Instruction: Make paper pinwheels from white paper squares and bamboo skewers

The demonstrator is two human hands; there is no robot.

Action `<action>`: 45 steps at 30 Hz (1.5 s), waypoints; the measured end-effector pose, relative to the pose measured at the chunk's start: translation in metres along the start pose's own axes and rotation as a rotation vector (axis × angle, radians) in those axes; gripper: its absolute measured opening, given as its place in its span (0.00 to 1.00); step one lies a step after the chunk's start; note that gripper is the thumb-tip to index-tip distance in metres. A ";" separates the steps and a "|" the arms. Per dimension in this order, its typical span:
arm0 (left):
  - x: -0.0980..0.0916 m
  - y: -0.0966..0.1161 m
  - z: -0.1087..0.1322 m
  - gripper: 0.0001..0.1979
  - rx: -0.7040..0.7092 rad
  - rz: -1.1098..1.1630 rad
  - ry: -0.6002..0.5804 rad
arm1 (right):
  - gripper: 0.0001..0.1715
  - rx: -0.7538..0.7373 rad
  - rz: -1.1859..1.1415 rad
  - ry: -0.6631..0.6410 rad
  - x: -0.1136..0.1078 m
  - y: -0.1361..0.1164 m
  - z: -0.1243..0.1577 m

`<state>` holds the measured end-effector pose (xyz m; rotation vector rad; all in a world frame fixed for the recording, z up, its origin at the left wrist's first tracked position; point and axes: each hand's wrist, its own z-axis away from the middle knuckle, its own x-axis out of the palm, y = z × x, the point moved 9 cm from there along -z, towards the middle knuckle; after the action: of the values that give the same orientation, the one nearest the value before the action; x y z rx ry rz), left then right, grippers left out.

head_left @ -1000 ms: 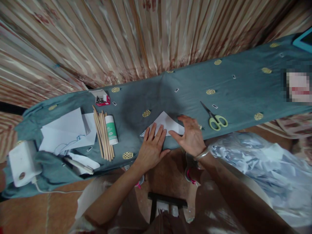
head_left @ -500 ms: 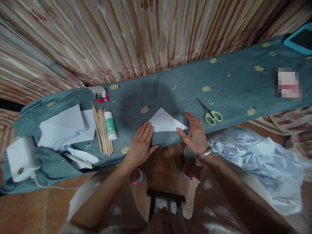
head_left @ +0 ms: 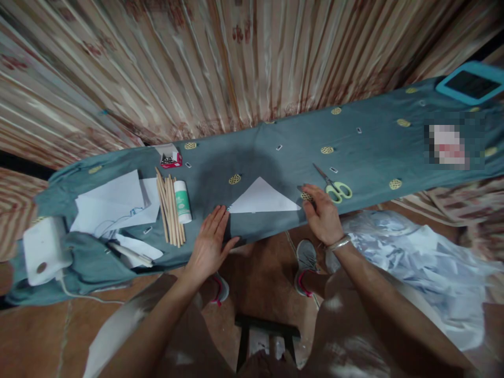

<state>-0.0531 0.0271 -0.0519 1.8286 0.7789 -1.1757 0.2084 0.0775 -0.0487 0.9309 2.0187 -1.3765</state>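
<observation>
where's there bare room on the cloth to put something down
Bare cloth lies behind the paper triangle, up to the curtain; another bare stretch runs from the scissors to the blurred item, broken only by printed motifs. The left end is crowded: loose sheets, wooden sticks, glue stick and white box sit close together.

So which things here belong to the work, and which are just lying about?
In the work, it seems:
white paper triangle
left hand, at its left corner
right hand, near its right corner

Apparently just lying about:
scissors
wooden sticks
green-and-white tube
red box
loose sheets
</observation>
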 end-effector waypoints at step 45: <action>-0.016 0.041 -0.037 0.12 0.212 0.231 0.129 | 0.40 -0.446 0.206 -0.398 0.038 -0.075 0.005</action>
<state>-0.0097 0.0389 -0.0159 2.1231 0.5099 -1.0295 0.1264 0.0634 -0.0348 0.5894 1.7599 -0.8644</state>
